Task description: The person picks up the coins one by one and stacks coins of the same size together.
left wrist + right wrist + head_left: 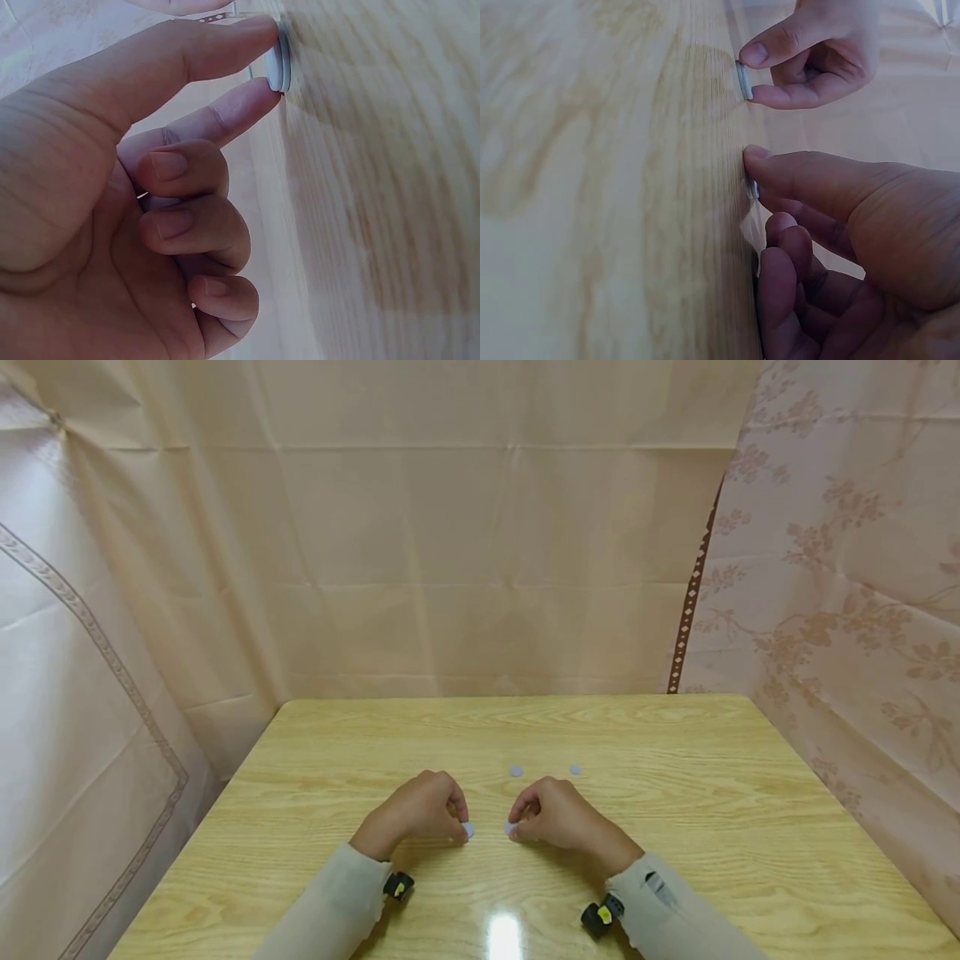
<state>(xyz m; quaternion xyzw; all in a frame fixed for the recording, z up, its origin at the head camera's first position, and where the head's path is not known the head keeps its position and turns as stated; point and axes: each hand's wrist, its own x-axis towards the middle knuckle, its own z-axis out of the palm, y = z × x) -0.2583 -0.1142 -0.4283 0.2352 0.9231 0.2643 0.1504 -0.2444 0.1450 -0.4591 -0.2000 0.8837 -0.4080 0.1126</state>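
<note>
Close above the table's middle, my left hand pinches a small pale grey disc piece by its rim, between thumb and index finger. In the left wrist view that disc piece looks like two thin layers face to face, edge-on against the wood. My right hand faces it a short gap away and pinches another pale disc the same way. Fingers mostly cover this second disc in the right wrist view. The other fingers of both hands are curled in.
Two more pale discs lie flat beyond the hands, one near the middle and one farther right. The wood-grain table ends at a beige curtain, with patterned cloth on the right side.
</note>
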